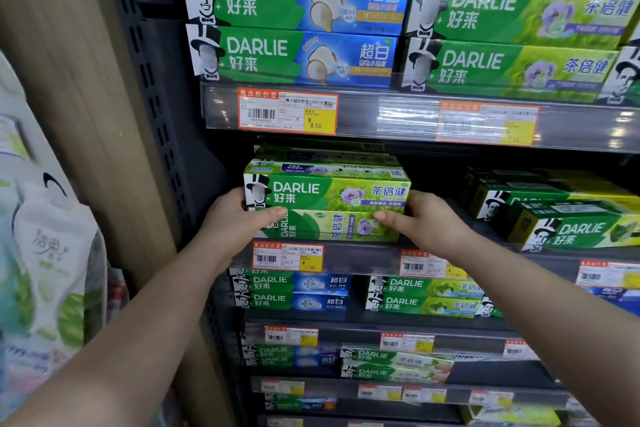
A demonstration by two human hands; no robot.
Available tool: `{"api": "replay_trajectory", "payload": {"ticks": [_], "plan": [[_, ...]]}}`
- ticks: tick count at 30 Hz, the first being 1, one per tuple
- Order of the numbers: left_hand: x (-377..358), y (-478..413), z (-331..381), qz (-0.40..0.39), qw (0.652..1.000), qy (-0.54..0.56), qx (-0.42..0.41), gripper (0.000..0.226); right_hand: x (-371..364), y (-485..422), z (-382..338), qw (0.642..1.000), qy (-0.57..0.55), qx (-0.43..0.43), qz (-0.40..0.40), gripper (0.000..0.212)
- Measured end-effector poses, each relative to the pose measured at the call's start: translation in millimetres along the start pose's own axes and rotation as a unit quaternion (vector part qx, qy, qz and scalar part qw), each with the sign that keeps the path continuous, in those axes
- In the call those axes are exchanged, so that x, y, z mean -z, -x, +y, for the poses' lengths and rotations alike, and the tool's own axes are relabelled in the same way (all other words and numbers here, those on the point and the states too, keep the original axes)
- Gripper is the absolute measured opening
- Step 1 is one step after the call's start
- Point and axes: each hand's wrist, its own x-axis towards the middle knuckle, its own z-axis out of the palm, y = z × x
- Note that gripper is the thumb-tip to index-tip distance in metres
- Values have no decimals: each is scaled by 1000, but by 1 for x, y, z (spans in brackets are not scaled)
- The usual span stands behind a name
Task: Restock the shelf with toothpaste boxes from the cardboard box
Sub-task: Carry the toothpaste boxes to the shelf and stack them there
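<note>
A: Head view: where is the stack of toothpaste boxes (327, 199)?

B: At the shelf (363, 256) front, long axis left–right. Left hand (239, 218) clasps its left end, right hand (420, 218) its right end, equally near; presumably pushed straight back.

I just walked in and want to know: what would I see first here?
Two hands, left hand and right hand, hold the ends of a green stack of toothpaste boxes on the middle shelf. Above, big Darlie boxes fill the top shelf, with an orange price tag under them.
</note>
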Motion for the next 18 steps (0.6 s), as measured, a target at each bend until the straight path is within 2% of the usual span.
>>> {"api": "replay_trajectory", "payload": {"ticks": [8,18], "plan": [[-4,4,-1,12,1000,13,10,25,0,0,0,1000,-16,-8,-7,35],[-6,8,2,15,1000,-6,-2,30,-1,-1,1,998,-64,-26,-8,37]]}}
